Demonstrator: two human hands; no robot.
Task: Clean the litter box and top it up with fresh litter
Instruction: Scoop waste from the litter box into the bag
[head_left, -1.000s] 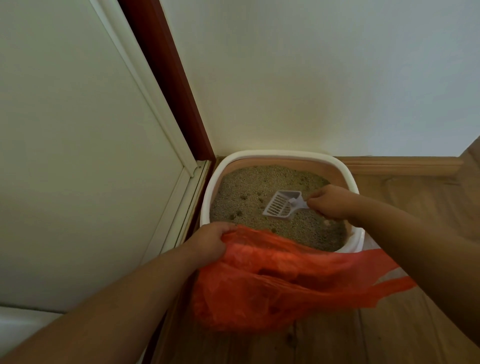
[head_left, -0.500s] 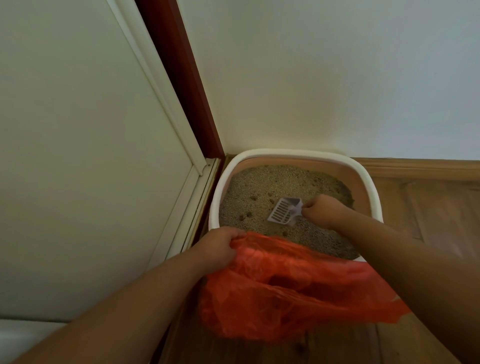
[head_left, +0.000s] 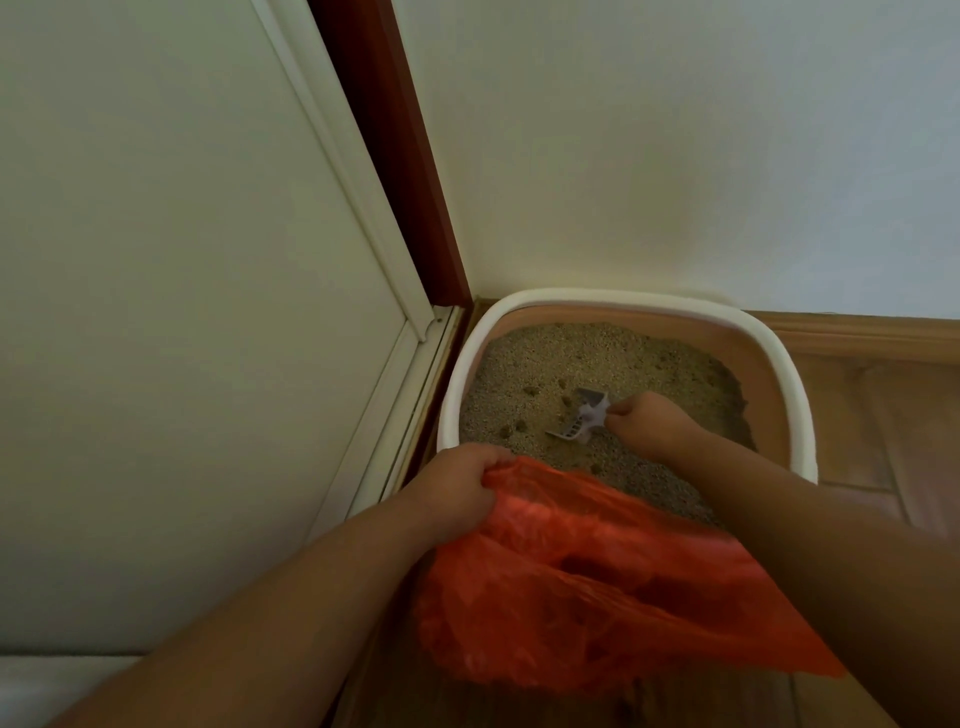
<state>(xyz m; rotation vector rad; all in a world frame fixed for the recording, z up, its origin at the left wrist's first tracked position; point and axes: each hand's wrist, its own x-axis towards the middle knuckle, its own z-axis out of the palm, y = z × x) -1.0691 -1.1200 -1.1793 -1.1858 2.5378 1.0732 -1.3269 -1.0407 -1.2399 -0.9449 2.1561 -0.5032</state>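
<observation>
A litter box (head_left: 613, 299) with a white rim and pinkish inner wall stands in the corner, filled with tan litter (head_left: 613, 353). Several dark clumps (head_left: 531, 389) lie on the litter's left half. My right hand (head_left: 649, 422) grips the handle of a small white slotted scoop (head_left: 584, 418), which is tilted on its side with its blade in the litter near the middle. My left hand (head_left: 457, 491) holds the edge of an orange plastic bag (head_left: 597, 587) at the box's near rim. The bag hides the near part of the box.
A white door with its white frame (head_left: 332, 135) runs along the left, with a dark red jamb (head_left: 395, 156) beside it. A pale wall and wooden baseboard (head_left: 857, 332) stand behind the box. Wooden floor (head_left: 883, 441) lies to the right.
The scoop has turned from lying flat above the litter to tilted on its side with its blade dug in. The view has shifted, so the box sits further right. My left hand keeps holding the bag.
</observation>
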